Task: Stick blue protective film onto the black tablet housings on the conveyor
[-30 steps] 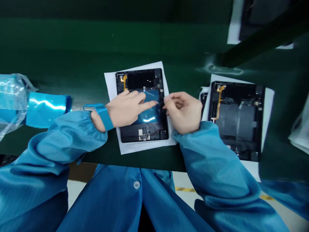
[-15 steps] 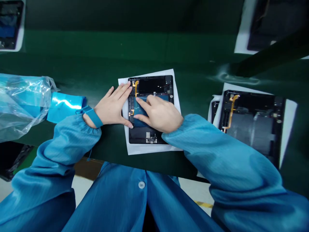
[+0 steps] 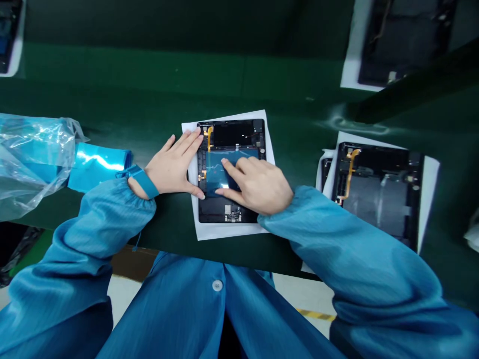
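An opened tablet [image 3: 247, 131] lies on white paper [image 3: 209, 231], its inside facing up. An orange flex cable runs down its upper left, and a shiny blue film-like sheet [image 3: 215, 169] covers its middle. My left hand [image 3: 174, 167] has its fingers stretched out, their tips on the tablet's left edge and the thumb lower on the same edge. Over the blue sheet is my right hand [image 3: 258, 182], index finger and thumb extended and apart, tips touching the sheet. Its other fingers are curled, and I see nothing held in them.
At right, another opened tablet [image 3: 377, 199] rests on paper over a further device. More devices lie at the far right [image 3: 407, 40] and far left [image 3: 7, 35]. Blue film sheets [image 3: 97, 164] stick out of a clear plastic bag [image 3: 41, 164]. The table [image 3: 157, 109] is green.
My right hand has slid right and slightly down across the blue sheet, showing more of it. My left hand keeps its place on the tablet's edge. The view has shifted slightly.
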